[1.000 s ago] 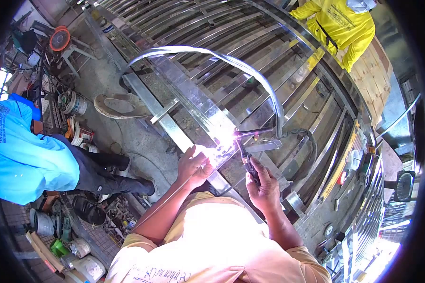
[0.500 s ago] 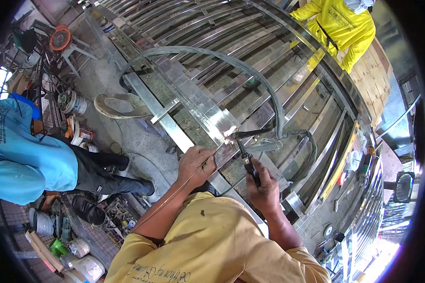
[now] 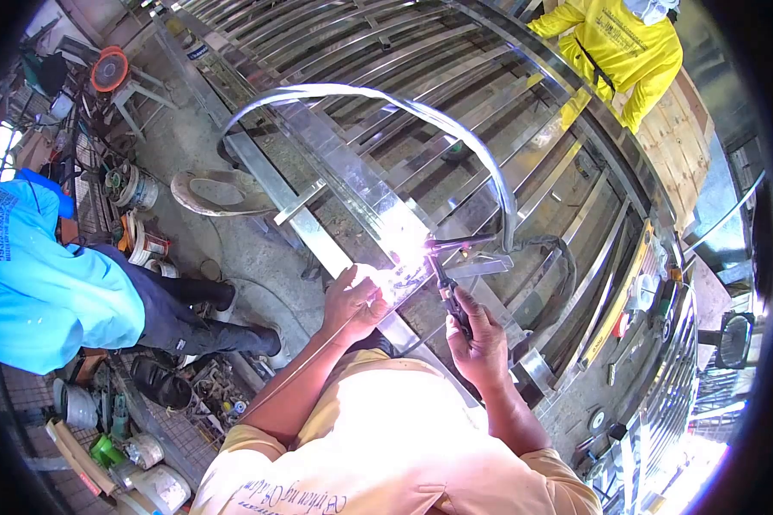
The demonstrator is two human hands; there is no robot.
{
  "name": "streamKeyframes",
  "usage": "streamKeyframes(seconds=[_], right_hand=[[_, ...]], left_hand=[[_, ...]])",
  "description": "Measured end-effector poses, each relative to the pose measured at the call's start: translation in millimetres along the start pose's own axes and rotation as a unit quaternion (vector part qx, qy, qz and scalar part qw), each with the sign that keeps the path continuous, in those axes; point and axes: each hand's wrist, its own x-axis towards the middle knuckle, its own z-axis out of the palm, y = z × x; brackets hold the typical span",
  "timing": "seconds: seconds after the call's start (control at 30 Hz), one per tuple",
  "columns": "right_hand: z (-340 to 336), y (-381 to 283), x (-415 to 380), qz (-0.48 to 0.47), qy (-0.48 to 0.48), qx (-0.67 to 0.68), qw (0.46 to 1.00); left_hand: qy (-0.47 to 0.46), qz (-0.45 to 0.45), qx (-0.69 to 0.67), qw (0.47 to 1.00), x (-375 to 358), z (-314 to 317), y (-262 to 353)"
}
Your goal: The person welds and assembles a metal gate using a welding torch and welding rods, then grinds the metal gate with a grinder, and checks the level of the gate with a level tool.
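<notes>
My right hand point(image 3: 481, 343) is wrapped round the black handle of a TIG welding torch point(image 3: 447, 292). Its tip meets a blinding white-violet arc point(image 3: 414, 243) on the metal bars. Left of the glare, my left hand point(image 3: 350, 305) pinches a thin filler rod point(image 3: 311, 359) that trails back along my forearm; its far end is lost in the light. Both hands are over the near edge of a large shiny metal frame point(image 3: 318, 236) with many curved slats. The exact joint under the arc is washed out.
A thick cable point(image 3: 404, 99) loops over the frame. At left stands a person in a blue shirt point(image 3: 56, 279); another in yellow point(image 3: 618, 47) is at the far right. Buckets point(image 3: 149, 247), a stool point(image 3: 137, 99) and an orange fan point(image 3: 110, 69) stand left.
A bright arc has flared at the torch tip, lighting my shirt, the cable and the frame. My left hand's grip has shifted slightly; the right hand stays nearly in place.
</notes>
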Motion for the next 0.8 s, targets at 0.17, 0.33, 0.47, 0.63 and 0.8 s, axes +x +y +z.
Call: streamKeyframes(seconds=[0.17, 0.33, 0.47, 0.63, 0.8], right_hand=[[-4.7, -7.5, 1.2, 0.068, -0.027, -0.041, 0.996], [-8.0, -11.8, 1.7, 0.093, -0.031, -0.048, 0.994], [-6.7, -10.0, 2.5, 0.072, -0.027, -0.034, 0.996], [-7.3, -8.7, 0.6, 0.084, -0.035, -0.052, 0.994], [-6.3, -8.2, -0.9, 0.078, -0.034, -0.049, 0.995]], left_hand=[[0.038, 0.171, 0.301, 0.937, 15.3, 9.8, 58.3], [0.048, 0.174, 0.297, 0.938, 15.2, 9.6, 56.9], [0.049, 0.179, 0.297, 0.937, 15.8, 9.7, 59.0], [0.043, 0.162, 0.314, 0.935, 14.8, 10.1, 60.6], [0.036, 0.167, 0.312, 0.935, 15.2, 8.9, 61.6]])
